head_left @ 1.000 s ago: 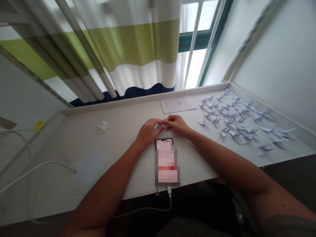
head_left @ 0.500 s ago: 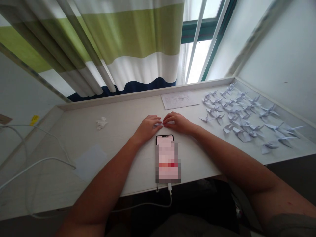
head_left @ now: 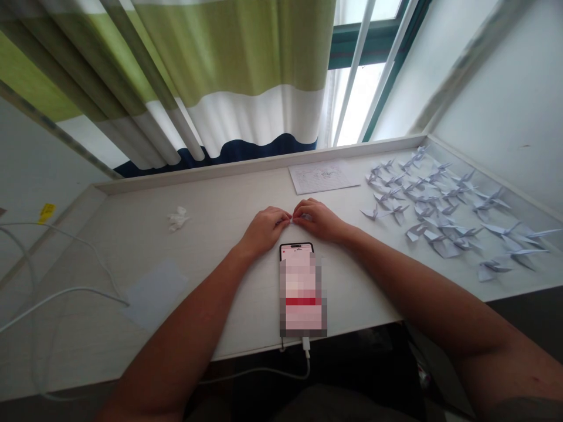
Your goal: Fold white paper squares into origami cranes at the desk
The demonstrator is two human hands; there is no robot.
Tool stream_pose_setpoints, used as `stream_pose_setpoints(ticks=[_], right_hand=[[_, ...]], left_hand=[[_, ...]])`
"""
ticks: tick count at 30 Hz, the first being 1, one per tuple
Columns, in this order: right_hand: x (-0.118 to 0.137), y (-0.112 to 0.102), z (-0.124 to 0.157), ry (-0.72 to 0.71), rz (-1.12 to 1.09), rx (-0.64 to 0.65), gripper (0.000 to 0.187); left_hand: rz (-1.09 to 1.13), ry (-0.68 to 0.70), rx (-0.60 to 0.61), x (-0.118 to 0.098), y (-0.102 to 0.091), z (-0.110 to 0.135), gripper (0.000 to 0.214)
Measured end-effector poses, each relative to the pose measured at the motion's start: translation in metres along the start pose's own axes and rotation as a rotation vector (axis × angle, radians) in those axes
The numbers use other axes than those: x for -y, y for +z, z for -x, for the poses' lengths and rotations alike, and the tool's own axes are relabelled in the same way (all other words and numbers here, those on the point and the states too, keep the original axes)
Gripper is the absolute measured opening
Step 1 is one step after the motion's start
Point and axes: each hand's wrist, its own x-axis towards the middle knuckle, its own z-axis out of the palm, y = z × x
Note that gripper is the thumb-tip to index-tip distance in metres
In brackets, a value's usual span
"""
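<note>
At the middle of the white table, my left hand (head_left: 267, 227) and my right hand (head_left: 320, 220) meet with fingers pinched together. Between them is a small folded piece of white paper (head_left: 293, 221), mostly hidden by the fingers. Just in front of the hands lies a phone (head_left: 301, 287) with a pinkish screen, partly blurred out, and a white charging plug in its lower end. Many folded paper cranes (head_left: 433, 208) stand in a cluster to the right of my right hand.
A printed sheet (head_left: 324, 177) lies near the table's back ledge. Left of my hands are a crumpled white tissue (head_left: 178, 219) and flat white paper (head_left: 153, 293). A white cable (head_left: 65, 291) loops over the left side. A curtain (head_left: 246, 53) hangs behind the table.
The fingers have shifted slightly on the paper, and less of it shows now. The camera view has moved a little; the cranes, phone and sheets stay in place on the table.
</note>
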Motion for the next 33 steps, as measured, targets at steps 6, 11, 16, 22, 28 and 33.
stream_pose_setpoints(ticks=[6, 11, 16, 22, 28, 33], right_hand=[[0.003, 0.002, -0.001, 0.048, 0.029, -0.007, 0.015], [0.002, 0.002, -0.003, 0.085, -0.012, -0.030, 0.010], [0.004, 0.001, -0.005, 0.164, -0.102, -0.056, 0.010], [0.010, -0.002, -0.007, 0.245, -0.221, -0.086, 0.008], [0.015, -0.002, -0.012, 0.388, -0.322, -0.116, 0.003], [0.012, -0.007, -0.010, 0.395, -0.401, -0.086, 0.004]], left_hand=[[0.068, -0.067, -0.045, 0.001, 0.002, -0.001, 0.014], [0.137, -0.106, -0.056, 0.002, 0.002, -0.001, 0.012], [0.272, -0.177, -0.069, 0.004, 0.003, -0.001, 0.008], [0.329, -0.200, -0.076, 0.006, 0.004, -0.002, 0.008], [0.311, -0.252, -0.082, 0.006, 0.004, -0.002, 0.012], [0.292, -0.248, -0.072, 0.008, 0.003, -0.003, 0.015]])
